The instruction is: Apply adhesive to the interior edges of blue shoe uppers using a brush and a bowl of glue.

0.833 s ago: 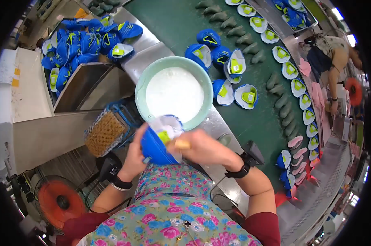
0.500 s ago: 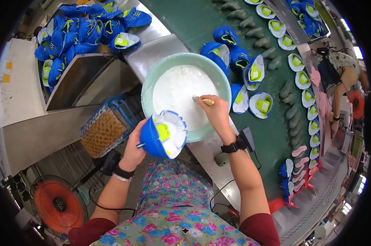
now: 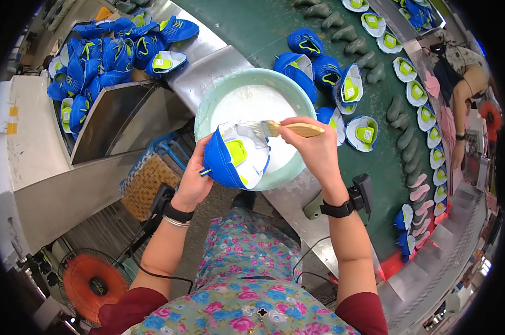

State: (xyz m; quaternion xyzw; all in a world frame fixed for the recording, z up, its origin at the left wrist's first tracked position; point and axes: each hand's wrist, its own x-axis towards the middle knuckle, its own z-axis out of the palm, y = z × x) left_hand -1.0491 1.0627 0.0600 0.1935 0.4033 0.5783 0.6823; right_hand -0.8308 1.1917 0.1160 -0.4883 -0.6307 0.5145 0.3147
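My left hand (image 3: 195, 177) grips a blue shoe upper (image 3: 218, 163) by its heel end, its white underside and yellow-green insole patch turned up. Closed round the wooden handle of a flat paintbrush (image 3: 297, 129), my right hand (image 3: 315, 146) lays the bristles against the upper's white edge. Both are held over the near part of a pale green basin (image 3: 308, 106). White liquid (image 3: 258, 102) fills much of that basin. The upper and the brush hide part of the liquid.
Blue shoe uppers (image 3: 104, 56) are heaped at the far left. More uppers (image 3: 326, 71) lie right of the basin on a green conveyor belt (image 3: 369, 184), beside rows of dark shoe lasts (image 3: 409, 145). An orange fan (image 3: 96, 286) stands lower left. At the right edge a person's arm (image 3: 462, 120) reaches down.
The brush has come up out of the basin's liquid and now touches the upper's white underside. My left hand has moved the upper slightly right, and the whole view has shifted a little.
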